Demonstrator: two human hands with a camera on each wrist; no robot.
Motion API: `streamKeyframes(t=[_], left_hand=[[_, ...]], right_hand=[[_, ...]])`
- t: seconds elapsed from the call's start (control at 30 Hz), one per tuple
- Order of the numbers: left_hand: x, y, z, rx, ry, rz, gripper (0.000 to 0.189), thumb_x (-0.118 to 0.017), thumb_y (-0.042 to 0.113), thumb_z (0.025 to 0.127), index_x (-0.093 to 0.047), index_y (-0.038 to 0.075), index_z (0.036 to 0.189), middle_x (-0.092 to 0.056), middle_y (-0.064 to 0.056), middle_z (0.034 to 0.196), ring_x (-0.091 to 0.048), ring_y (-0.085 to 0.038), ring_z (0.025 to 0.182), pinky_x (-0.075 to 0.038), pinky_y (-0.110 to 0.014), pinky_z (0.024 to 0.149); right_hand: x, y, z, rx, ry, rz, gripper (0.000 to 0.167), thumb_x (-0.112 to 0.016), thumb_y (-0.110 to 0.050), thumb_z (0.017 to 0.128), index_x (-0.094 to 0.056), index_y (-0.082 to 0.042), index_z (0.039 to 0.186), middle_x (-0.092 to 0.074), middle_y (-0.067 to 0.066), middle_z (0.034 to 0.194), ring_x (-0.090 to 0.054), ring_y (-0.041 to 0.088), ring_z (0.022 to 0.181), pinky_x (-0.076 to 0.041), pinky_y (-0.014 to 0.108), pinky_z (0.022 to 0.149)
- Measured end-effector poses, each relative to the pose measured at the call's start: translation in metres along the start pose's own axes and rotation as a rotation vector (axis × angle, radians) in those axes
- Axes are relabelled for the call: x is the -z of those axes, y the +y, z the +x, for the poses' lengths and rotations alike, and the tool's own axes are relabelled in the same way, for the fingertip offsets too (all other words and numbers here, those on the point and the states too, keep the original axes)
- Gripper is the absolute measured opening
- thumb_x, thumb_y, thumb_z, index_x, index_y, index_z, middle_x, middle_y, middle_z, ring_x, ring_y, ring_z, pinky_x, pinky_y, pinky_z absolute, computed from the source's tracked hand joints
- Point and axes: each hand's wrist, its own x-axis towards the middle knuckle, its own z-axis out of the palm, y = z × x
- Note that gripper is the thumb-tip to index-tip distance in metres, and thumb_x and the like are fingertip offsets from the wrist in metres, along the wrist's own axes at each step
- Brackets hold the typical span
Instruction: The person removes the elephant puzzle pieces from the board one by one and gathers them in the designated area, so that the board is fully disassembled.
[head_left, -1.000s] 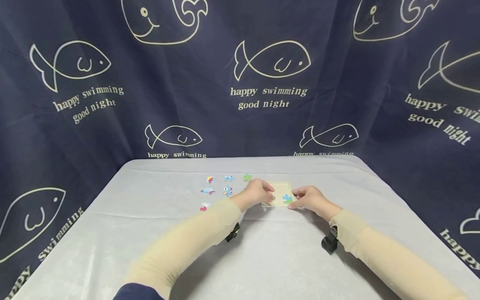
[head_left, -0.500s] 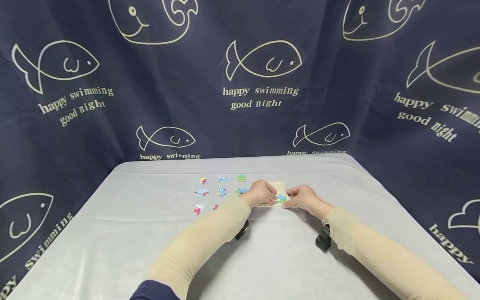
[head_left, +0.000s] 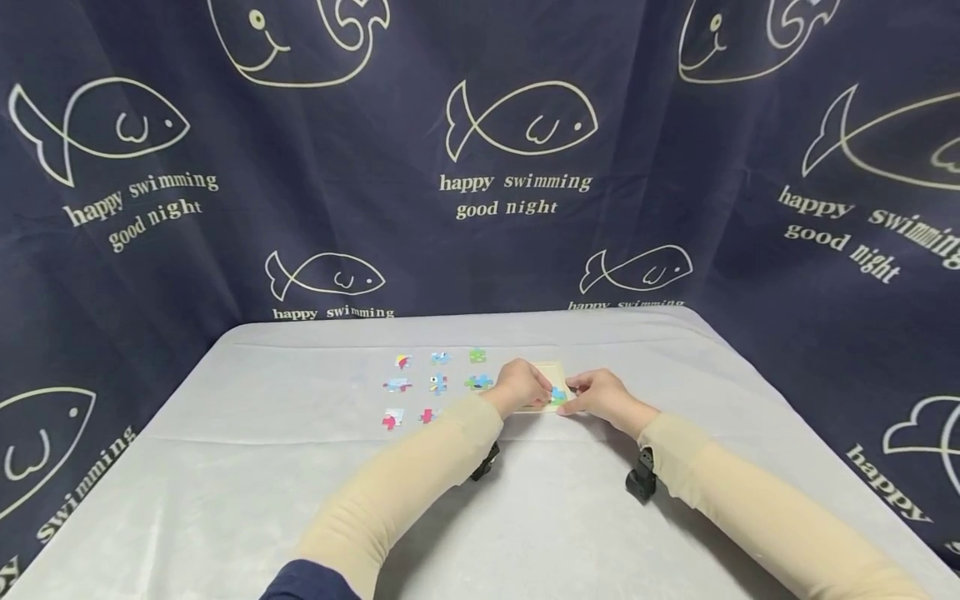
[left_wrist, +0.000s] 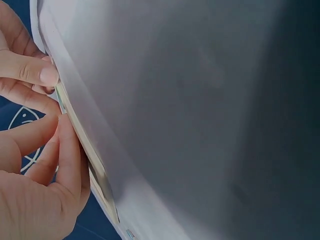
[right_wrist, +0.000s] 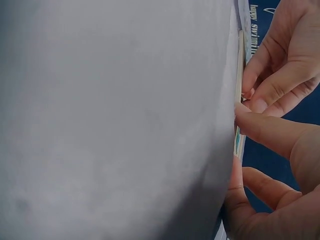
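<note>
A shallow wooden puzzle tray (head_left: pixel 550 367) lies on the table, a blue-and-green puzzle piece (head_left: pixel 558 394) in its front right corner. My left hand (head_left: pixel 519 387) reaches over the tray's left part, thumb and fingertips pinched together beside that piece on a small puzzle piece that the fingers mostly hide. With thumb at the front corner and fingers along the right side, my right hand (head_left: pixel 606 395) grips the tray's edge. In the left wrist view the tray's rim (left_wrist: pixel 92 157) shows edge-on past the left fingers (left_wrist: pixel 70 150).
Loose puzzle pieces lie in rows left of the tray, among them a green piece (head_left: pixel 477 356), a blue piece with an eye (head_left: pixel 438 383) and a red-and-white piece (head_left: pixel 392 418). The left sleeve (head_left: pixel 412 475) covers part of the front row. A dark fish-patterned curtain (head_left: pixel 480 275) hangs behind.
The left hand has moved right across the tray, up beside the blue-and-green piece. The right hand keeps its hold on the tray. The whole head view has shifted slightly.
</note>
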Motion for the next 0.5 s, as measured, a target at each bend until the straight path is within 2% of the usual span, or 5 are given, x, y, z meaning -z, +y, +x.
streamKeyframes(t=[0.17,0.33,0.5], left_hand=[[-0.0029,-0.0007,-0.0007,0.011,0.005,-0.021,0.006,-0.077,0.001,0.077,-0.073,0.005,0.078,-0.067,-0.001,0.07,-0.056,-0.006,0.053,-0.05,-0.014,0.052],[-0.0044,0.0005,0.0025,0.016,-0.002,-0.074,0.009,-0.077,-0.002,0.076,-0.07,0.003,0.076,-0.064,-0.002,0.076,-0.059,-0.008,0.056,-0.054,-0.016,0.055],[-0.0038,0.002,0.001,-0.006,-0.009,-0.099,0.01,-0.077,-0.002,0.077,-0.068,0.002,0.078,-0.064,-0.004,0.081,-0.062,-0.011,0.059,-0.056,-0.018,0.058]], right_hand=[[-0.0031,0.0028,0.0015,-0.004,0.004,0.011,0.066,-0.087,-0.015,0.069,-0.06,0.003,0.126,-0.06,0.017,0.112,-0.05,0.025,0.096,-0.047,0.038,0.085],[-0.0018,0.0021,0.0004,0.005,0.006,-0.002,0.066,-0.086,-0.015,0.069,-0.06,0.004,0.126,-0.06,0.017,0.111,-0.05,0.025,0.095,-0.047,0.039,0.084],[-0.0012,0.0018,-0.0002,0.008,0.009,-0.002,0.065,-0.086,-0.015,0.069,-0.06,0.004,0.126,-0.06,0.017,0.111,-0.05,0.025,0.095,-0.047,0.039,0.084]])
